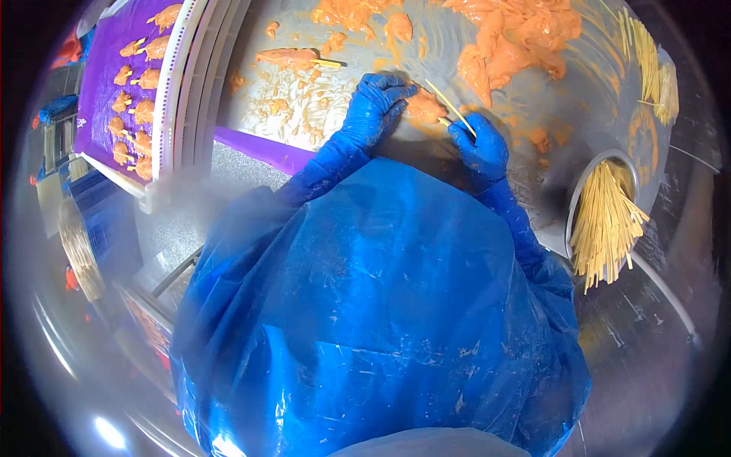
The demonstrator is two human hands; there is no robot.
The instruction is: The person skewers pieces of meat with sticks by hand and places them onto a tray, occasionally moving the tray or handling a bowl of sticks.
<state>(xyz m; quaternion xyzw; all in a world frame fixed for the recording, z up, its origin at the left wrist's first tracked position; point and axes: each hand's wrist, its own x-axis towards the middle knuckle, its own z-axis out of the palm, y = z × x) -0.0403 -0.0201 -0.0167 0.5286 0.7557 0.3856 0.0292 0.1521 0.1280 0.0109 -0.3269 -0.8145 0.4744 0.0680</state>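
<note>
Both my hands wear blue gloves over the metal table. My left hand [373, 109] has its fingers closed at the left end of an orange-coated piece of meat [423, 105]. My right hand [481, 145], at the piece's right side, is closed on a thin wooden stick [451, 108] that slants up and left. A second stick end pokes out of the meat near my right fingers. To the upper left of my left hand lies a skewered meat piece [288, 57] with its stick pointing right.
Piles of orange meat [510, 46] lie at the top of the table [567, 103]. A metal container of sticks [607, 221] stands at the right, with more sticks [647, 65] above it. Skewered pieces sit on a purple-lined tray [97, 103] at the left, beside stacked white tray edges.
</note>
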